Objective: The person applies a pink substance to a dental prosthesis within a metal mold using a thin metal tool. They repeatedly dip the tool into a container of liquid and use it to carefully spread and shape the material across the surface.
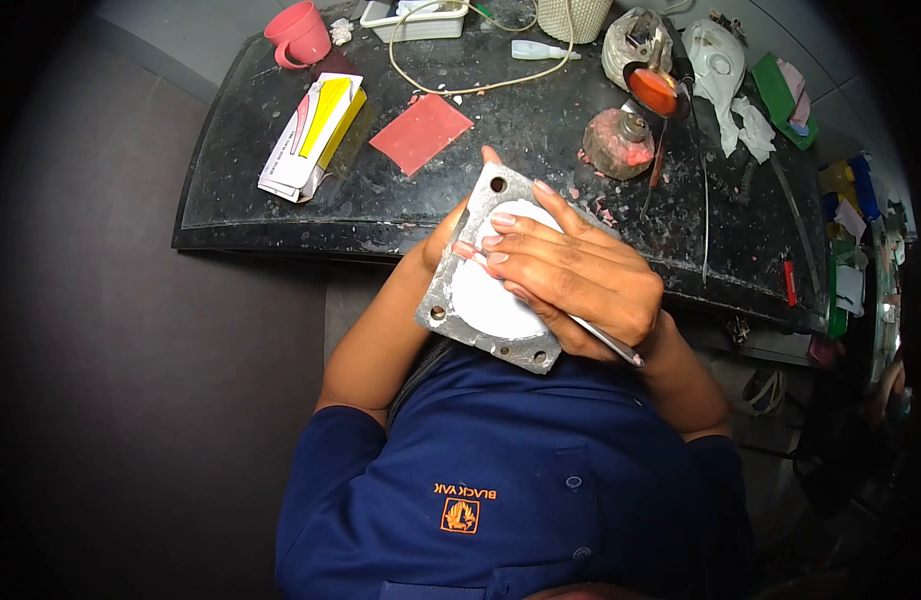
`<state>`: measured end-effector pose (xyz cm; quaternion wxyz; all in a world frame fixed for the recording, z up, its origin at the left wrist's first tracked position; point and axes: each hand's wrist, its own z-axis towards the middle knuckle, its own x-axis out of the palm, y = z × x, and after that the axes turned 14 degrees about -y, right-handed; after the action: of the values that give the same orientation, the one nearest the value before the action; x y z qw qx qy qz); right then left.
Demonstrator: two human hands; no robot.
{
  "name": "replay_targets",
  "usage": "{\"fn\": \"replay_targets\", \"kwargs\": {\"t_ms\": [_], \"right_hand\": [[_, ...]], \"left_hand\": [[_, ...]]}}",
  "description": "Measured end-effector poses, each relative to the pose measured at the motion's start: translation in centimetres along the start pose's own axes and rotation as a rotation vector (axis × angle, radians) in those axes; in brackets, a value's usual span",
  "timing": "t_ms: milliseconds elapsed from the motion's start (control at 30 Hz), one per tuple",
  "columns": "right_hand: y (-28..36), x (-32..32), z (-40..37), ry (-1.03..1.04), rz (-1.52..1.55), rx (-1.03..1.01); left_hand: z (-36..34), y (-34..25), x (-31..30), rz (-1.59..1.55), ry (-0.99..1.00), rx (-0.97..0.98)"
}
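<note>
A pink cup (303, 38) stands far to the left of the fingers, at the back of the black table (541, 120). A bit closer is a white and yellow box (311, 140), and next a flat red sheet (421, 133) lies just past the left fingers. The left hand (447, 236) grips a grey plate (443, 295), most of its fingers hidden behind it. The plate has a round white top (496, 295) and sits between the 2 hands. The right hand (603, 285) lies on the white top, its fingers nearly together. A thin stick (621, 350) pokes out under it; I cannot tell how the fingers hold it. Past the right fingers sits a round, messy pot (617, 145). Far to their right lies a small red thing (790, 283).
</note>
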<state>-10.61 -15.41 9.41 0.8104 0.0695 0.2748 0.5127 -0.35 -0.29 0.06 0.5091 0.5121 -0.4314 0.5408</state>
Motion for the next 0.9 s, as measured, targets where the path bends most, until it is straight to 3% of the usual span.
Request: {"fn": "replay_targets", "kwargs": {"t_ms": [67,267,800,867,900], "right_hand": [[0.2,0.1,0.0,-0.108,0.03,0.058],[0.1,-0.2,0.1,-0.049,0.08,0.048],[0.0,-0.7,0.0,-0.006,0.08,0.062],[0.0,-0.8,0.0,-0.01,0.092,0.075],[0.0,-0.8,0.0,-0.01,0.092,0.076]], "left_hand": [[-0.1,0.1,0.5,-0.07,-0.035,-0.041],[0.2,-0.1,-0.6,-0.015,0.107,-0.015],[-0.1,-0.4,-2.1,-0.032,0.104,-0.043],[-0.7,-0.9,-3.7,0.293,-0.29,0.178],[-0.6,-1.0,-4.0,0.292,-0.291,0.178]]}}
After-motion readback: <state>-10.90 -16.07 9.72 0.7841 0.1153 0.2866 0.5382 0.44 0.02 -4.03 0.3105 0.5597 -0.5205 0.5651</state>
